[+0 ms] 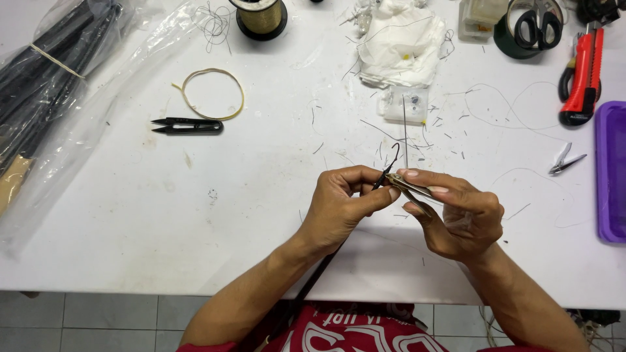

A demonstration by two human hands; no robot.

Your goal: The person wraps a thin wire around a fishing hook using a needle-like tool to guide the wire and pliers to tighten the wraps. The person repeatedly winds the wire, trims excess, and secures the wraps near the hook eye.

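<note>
the left hand [342, 205] pinches a thin black rod [381, 181] between thumb and forefinger near its tip, over the near middle of the white tabletop [130, 215]; the rod's long shaft runs back under the wrist and past the near edge toward the person's lap. a fine black wire loop [396, 151] curls up from the tip. the right hand [460, 218] holds metal nail clippers [411, 187], fingers pressed along the lever, jaws at the rod tip. judgement: a clean trim calls for the rod held steady close to the cut point, the clipper jaws square to the thread, and the loop kept clear of the blades. toward the far left corner lies a clear plastic bag of black rods [45, 78], bound with a pale rubber band. a loose rubber band [212, 93] and black thread snips [188, 126] lie left of centre. at the far edge stands a gold thread spool [261, 16]; a crumpled white cloth [401, 45] and a small clear plastic box [405, 104] sit right of it. near the far right corner rest a red utility knife [583, 75] and black scissors [538, 26]; a purple tray [611, 169] meets the right edge.
</note>
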